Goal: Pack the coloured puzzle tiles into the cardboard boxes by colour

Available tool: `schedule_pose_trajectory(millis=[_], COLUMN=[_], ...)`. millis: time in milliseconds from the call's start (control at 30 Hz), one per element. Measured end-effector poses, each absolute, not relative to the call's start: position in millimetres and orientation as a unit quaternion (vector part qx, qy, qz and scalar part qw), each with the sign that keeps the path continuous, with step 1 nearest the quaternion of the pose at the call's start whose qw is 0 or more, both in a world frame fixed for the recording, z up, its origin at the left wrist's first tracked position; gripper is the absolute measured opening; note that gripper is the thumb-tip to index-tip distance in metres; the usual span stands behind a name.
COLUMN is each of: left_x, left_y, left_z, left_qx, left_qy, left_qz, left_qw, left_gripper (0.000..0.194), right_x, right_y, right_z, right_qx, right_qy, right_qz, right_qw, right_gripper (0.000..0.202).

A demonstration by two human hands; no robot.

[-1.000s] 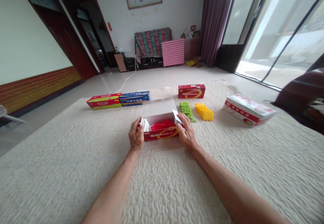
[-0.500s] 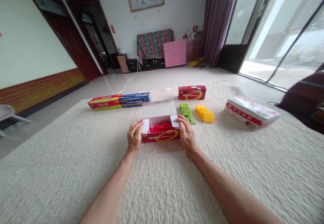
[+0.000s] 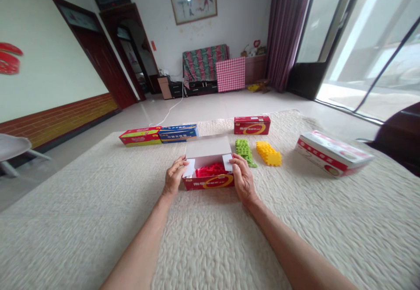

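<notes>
A red cardboard box [image 3: 209,183] with a yellow ring on its front stands in front of me, its white-lined lid [image 3: 208,146] raised at the back. Red plastic pieces [image 3: 211,169] lie inside. My left hand [image 3: 175,177] grips the box's left end, fingers at the white left side flap [image 3: 189,168]. At the other end, my right hand [image 3: 243,177] holds the right side flap [image 3: 227,162] and the box's edge. Just beyond my right hand are green plastic building pieces [image 3: 244,151] and yellow ones [image 3: 269,153].
A closed red box [image 3: 252,125] stands farther back. To the left, a red-and-green box [image 3: 140,136] touches a blue box [image 3: 178,133]. A white-and-red box [image 3: 333,153] lies at the right. All rest on a cream quilted cover [image 3: 203,246]. A white stool [image 3: 15,148] stands far left.
My view has tilted slightly upward, so everything sits a little lower in the picture. Both hands keep their places at the ends of the box.
</notes>
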State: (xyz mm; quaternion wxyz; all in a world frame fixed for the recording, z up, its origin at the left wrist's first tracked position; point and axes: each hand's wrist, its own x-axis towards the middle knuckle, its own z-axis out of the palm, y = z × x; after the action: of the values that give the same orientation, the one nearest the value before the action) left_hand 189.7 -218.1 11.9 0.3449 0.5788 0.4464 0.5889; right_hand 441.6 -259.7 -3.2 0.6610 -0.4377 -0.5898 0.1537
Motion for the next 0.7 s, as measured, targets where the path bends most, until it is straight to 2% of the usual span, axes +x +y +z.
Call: schedule_pose_trajectory(millis=[133,233,433,500,567,700], left_x=[189,192,203,205,206,206], left_y=[-206,-199,-201,-203,-205,-206], left_z=[21,28,29,27,26,26], left_qx=[0.554,0.526,0.489,0.485,0.489,0.499], left_qy=[0.483,0.504,0.418,0.406,0.404,0.393], left_qz=[0.566,0.560,0.617,0.627,0.627,0.634], left_qw=[0.373,0.396,0.453,0.454,0.452,0.442], left_gripper=[0.020,0.028,0.079,0.088,0.083,0.055], right_x=[442,443,443,442,442,442], right_y=[-259,-259,-259,-259,-260,-261], right_z=[-4,-4,-5,-4,-2,0], right_qx=[-0.437,-0.438,-0.439,-0.441,-0.442,-0.446], right_qy=[-0.588,-0.590,-0.589,-0.590,-0.591,-0.590], right_qz=[0.155,0.155,0.161,0.160,0.159,0.160], right_qw=[0.662,0.660,0.659,0.657,0.656,0.654], right_gripper=[0.027,0.027,0.027,0.027,0.028,0.027])
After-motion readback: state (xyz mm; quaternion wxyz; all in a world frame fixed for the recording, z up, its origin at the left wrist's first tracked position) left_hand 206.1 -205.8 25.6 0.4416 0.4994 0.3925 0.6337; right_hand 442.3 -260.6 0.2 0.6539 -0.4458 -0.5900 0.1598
